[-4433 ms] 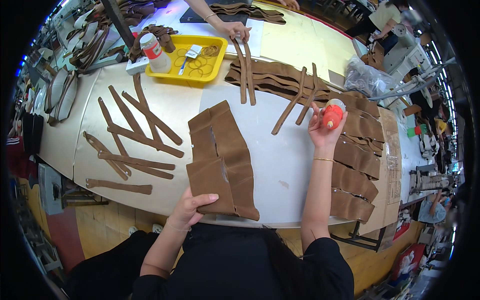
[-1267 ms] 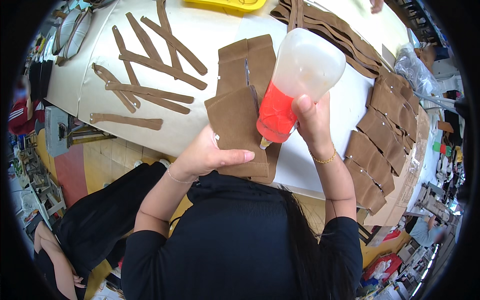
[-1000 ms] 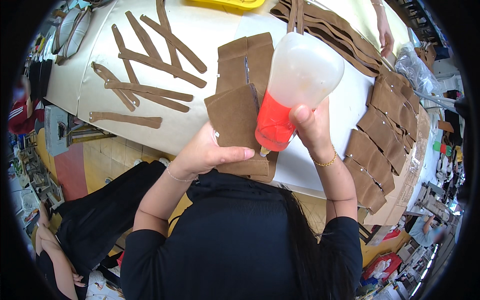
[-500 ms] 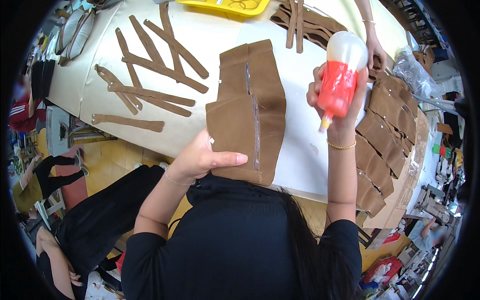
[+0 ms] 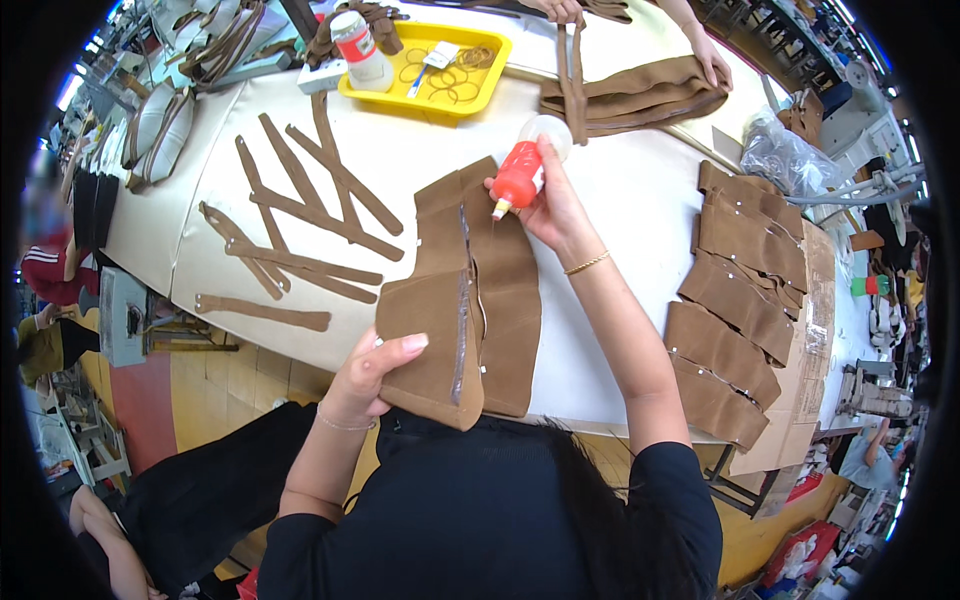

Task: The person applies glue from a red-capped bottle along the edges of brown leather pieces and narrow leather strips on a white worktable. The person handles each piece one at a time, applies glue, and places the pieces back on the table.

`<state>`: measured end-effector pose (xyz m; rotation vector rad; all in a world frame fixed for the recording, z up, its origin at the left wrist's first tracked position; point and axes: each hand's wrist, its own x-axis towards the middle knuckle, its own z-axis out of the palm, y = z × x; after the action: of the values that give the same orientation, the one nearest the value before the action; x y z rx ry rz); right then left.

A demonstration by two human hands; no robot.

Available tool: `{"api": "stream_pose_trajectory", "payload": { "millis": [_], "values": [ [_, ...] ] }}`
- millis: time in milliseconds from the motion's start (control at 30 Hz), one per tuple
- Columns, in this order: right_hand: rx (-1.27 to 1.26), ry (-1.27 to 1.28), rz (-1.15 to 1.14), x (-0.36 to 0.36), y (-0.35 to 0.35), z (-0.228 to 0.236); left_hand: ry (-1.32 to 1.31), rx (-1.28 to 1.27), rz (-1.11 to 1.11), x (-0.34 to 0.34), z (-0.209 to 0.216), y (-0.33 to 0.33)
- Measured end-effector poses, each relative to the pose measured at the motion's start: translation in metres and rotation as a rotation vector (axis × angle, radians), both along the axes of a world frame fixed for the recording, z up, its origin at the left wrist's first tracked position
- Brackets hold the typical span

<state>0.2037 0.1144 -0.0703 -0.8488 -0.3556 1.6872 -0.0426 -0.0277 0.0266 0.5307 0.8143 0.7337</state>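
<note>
My left hand grips the near left corner of a folded brown leather-like panel, thumb on top. A shiny strip, which looks like wet glue, runs along the edge of its upper flap. That flap is lifted a little, and the layer beneath shows a pale line along its edge. Over the panel's far right part, my right hand is wrapped round a squeeze bottle with a red label and clear base. Its yellowish nozzle points down toward the panel, and a thin thread seems to hang from it.
Several brown strips lie crossed on the left. A yellow tray with rubber bands and a white jar stands at the far side. Overlapping brown panels lie right on cardboard. A co-worker's hand touches a brown bundle.
My right hand has brought the bottle leftward over the panel. The panel's near flap has come up in my left hand. The co-worker's hand has left the right-hand panels for the far bundle.
</note>
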Motion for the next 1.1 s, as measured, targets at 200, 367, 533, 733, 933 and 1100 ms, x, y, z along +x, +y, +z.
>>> {"api": "stream_pose_trajectory", "payload": {
  "millis": [200, 367, 533, 733, 933, 1100],
  "values": [
    [-0.038, -0.027, -0.016, -0.002, 0.002, 0.003, -0.068, 0.155, 0.224, -0.035, 0.014, -0.003],
    [-0.021, -0.03, -0.001, 0.0, 0.0, 0.004, -0.07, 0.284, 0.438, -0.085, 0.042, 0.012],
    [-0.002, -0.033, -0.037, 0.001, -0.003, 0.003, 0.018, 0.411, 0.341, -0.084, 0.106, 0.054],
    [-0.029, 0.12, 0.081, 0.039, -0.032, 0.028, -0.068, 0.409, -0.144, -0.028, 0.18, 0.112],
    [0.096, 0.411, 0.101, 0.074, -0.071, 0.06, 0.173, 0.718, -0.31, 0.021, 0.222, 0.144],
    [0.218, 0.429, -0.105, 0.087, -0.075, 0.074, -0.081, 0.434, -0.195, 0.084, 0.234, 0.158]
  ]
}}
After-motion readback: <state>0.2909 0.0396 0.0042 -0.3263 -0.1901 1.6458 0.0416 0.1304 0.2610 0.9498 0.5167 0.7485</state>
